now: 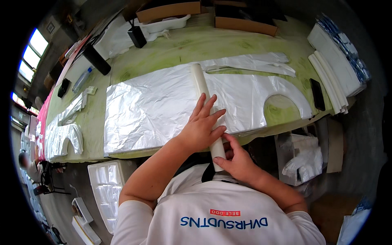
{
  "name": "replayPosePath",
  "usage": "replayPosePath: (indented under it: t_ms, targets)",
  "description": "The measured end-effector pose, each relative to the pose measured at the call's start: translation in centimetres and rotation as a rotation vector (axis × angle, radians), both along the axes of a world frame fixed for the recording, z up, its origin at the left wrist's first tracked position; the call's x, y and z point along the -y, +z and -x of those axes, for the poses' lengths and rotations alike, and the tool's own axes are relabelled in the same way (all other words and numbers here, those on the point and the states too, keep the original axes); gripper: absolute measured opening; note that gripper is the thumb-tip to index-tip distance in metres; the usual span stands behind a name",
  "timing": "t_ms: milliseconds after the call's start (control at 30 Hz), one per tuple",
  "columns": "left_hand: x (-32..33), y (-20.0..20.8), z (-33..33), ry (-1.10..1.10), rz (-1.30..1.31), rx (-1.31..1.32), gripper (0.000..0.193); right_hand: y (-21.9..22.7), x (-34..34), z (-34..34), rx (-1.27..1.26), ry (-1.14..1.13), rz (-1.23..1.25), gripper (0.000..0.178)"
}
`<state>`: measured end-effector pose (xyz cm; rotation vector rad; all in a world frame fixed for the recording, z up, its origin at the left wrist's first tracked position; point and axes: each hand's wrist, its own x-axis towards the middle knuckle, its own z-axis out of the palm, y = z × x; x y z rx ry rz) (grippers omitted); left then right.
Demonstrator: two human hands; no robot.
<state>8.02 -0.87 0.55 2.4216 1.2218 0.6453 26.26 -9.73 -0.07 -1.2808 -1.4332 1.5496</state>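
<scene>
One white tube (pixel 200 81) under left hand (pixel 203 125), fingers fanned; near end pinched by right hand (pixel 239 160); cut plastic film (pixel 147 108) beyond both.

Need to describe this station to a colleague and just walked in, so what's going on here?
A person has both hands on a pale tube lying across a white plastic sheet on a green-covered table. The left hand is over the tube, fingers spread; the right hand touches its near end, which reaches past the table edge. The sheet lies spread out, with a rounded cutout toward its right end. A black smartphone lies farther right.
</scene>
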Motion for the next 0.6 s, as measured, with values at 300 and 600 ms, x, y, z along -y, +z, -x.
replayPosePath:
  t_ms: [300,600]
  targets:
    - [-1.8,1.9,-0.2,0.053,0.007,-0.076,0.050,-1.1,-1.2,0.1,-0.092,-0.018,-0.052,0.077]
    - [-4.8,2.9,-7.0,-0.105,0.170,-0.139,0.032,-3.3,1.3,-2.4,-0.283,-0.142,0.018,0.045]
